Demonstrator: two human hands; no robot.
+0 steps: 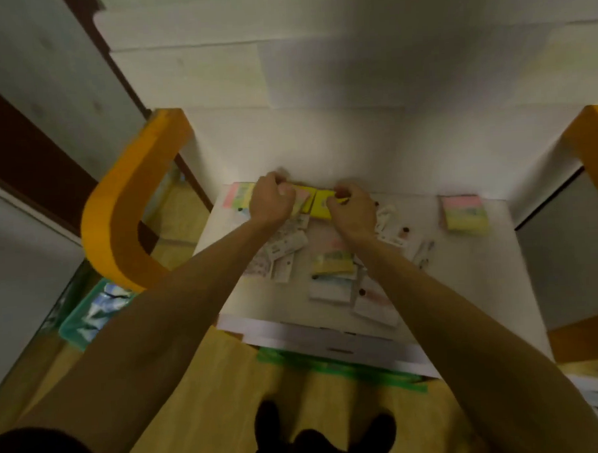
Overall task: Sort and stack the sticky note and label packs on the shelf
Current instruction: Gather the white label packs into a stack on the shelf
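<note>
- A person reaches both bare arms over a white shelf, working at its far edge against the white back wall.
- The left hand is curled round a pale yellow-and-pink sticky note pack, gripping it at the back of the shelf.
- The right hand pinches a bright yellow pack, which touches the left hand's pack.
- A pink-edged pack lies just left of the left hand.
- A neat stack of pink, green and yellow sticky notes sits well apart at the shelf's right rear.
- White label packs lie scattered beneath the left wrist; more mixed packs lie loose near the front, too blurred to read.
- Orange frame posts flank the shelf; a green bin stands lower left.
</note>
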